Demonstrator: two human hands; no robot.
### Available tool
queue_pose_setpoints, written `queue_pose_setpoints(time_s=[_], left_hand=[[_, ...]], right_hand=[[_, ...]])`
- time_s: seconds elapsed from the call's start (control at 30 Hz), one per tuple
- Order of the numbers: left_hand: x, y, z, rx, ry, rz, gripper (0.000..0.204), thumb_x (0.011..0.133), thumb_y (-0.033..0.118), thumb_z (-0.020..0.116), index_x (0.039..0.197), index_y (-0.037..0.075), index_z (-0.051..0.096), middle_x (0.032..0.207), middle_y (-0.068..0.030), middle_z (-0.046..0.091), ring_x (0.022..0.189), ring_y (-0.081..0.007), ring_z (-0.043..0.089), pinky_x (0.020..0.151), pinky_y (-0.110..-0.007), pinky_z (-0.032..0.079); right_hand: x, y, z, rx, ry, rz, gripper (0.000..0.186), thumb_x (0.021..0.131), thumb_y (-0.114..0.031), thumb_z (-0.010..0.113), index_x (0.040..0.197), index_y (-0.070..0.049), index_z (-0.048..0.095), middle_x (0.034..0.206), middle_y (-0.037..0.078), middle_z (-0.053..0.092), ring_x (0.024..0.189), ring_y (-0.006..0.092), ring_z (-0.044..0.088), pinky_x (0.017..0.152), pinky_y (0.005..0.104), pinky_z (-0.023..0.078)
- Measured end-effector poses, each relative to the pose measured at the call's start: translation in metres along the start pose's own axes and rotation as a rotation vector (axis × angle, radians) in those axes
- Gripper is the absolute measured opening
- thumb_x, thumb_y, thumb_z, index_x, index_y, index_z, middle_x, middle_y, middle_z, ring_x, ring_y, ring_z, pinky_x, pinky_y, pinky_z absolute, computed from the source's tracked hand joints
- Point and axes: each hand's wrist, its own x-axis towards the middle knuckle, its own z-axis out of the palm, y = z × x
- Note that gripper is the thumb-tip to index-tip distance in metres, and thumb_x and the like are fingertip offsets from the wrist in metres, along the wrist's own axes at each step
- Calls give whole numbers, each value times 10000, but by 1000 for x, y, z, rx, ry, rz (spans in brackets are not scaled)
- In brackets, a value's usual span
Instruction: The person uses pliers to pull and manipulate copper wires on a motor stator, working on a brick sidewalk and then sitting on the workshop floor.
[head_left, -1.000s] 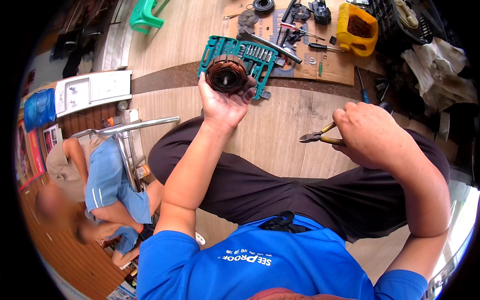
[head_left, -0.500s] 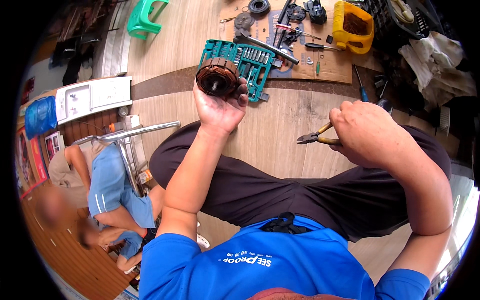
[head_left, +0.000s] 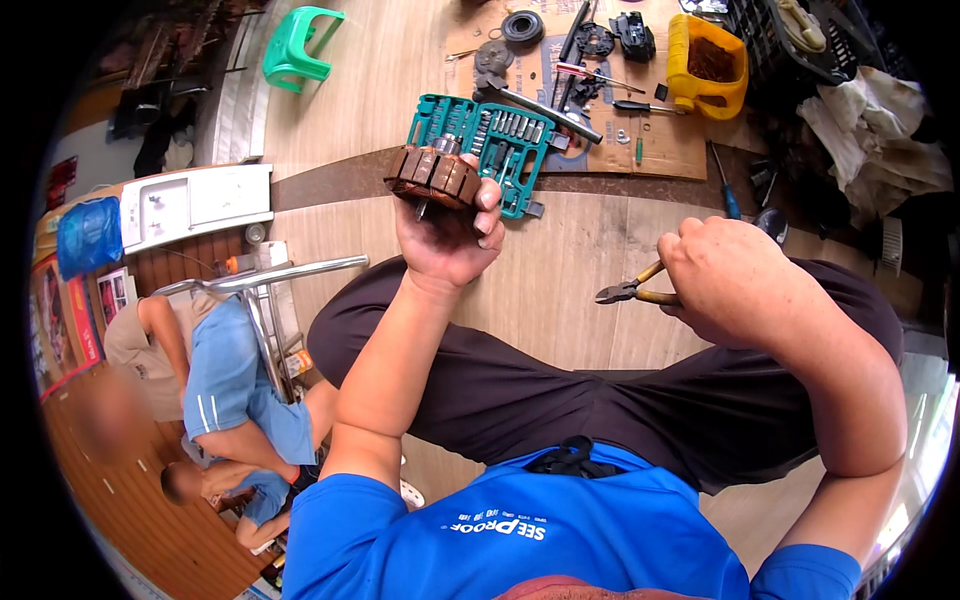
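My left hand [head_left: 452, 240] is closed around a motor armature [head_left: 430, 180], a brown slotted core with copper windings and a metal shaft. It is raised in the air, tilted so that its slotted side shows and one shaft end points down toward my palm. Over my right thigh, my right hand [head_left: 720, 280] grips diagonal cutting pliers [head_left: 632, 290] by their yellow handles, the jaws pointing left. The pliers are apart from the armature. Beyond my left hand lies an open green socket set case [head_left: 515, 150], partly hidden by the armature.
Cardboard [head_left: 670, 150] at the far side bears screwdrivers, a metal tube and black parts. A yellow cut-open container [head_left: 705, 70] stands there, with white cloths [head_left: 875, 130] to the right. A green stool [head_left: 297, 50] is far left; two people sit at left beside a metal-tube frame [head_left: 285, 275].
My left hand has turned the armature from showing its end face to showing its slotted side. The right hand keeps the pliers in nearly the same place. The whole view has shifted slightly.
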Motion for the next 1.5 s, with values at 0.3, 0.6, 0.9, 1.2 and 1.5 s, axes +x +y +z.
queue_pose_setpoints(time_s=[0.3, 0.6, 0.9, 1.2, 1.5], left_hand=[[3, 1, 5, -28, -213, -92, 545, 912, 530, 614, 1187, 88, 452, 871, -181, 611, 565, -219, 642, 422, -303, 469], [6, 4, 4, -124, -328, -190, 688, 937, 685, 395, 1120, 25, 453, 864, -350, 587, 518, -352, 620, 409, -371, 495], [11, 10, 12, -1, -408, -267, 617, 949, 619, 457, 1124, 27, 457, 884, -373, 566, 569, -373, 635, 419, -378, 516], [8, 8, 7, 72, -403, -242, 735, 886, 702, 463, 1156, 19, 471, 909, -409, 563, 622, -377, 654, 455, -366, 564], [8, 9, 6, 256, -297, -226, 673, 840, 670, 548, 1157, 88, 438, 1001, -358, 551, 676, -394, 635, 511, -411, 554]], right_hand=[[-5, -1, 3, -13, 127, -49, 156, 831, -100, 575, 888, 22, 654, 851, 204, 685, 819, 340, 695, 745, 406, 555], [-4, -1, 3, -13, 147, -60, 156, 830, -101, 577, 892, 19, 655, 865, 203, 685, 824, 332, 696, 748, 399, 556], [-5, -1, 3, -19, 133, -57, 157, 828, -106, 578, 890, 17, 653, 881, 204, 685, 839, 335, 693, 757, 402, 555], [-4, -2, 3, -16, 117, -43, 203, 827, -166, 630, 904, 21, 636, 880, 200, 674, 856, 336, 681, 769, 406, 545], [-4, -1, 2, -6, 87, -37, 204, 828, -164, 632, 910, 23, 640, 879, 198, 675, 865, 342, 680, 781, 407, 544]])
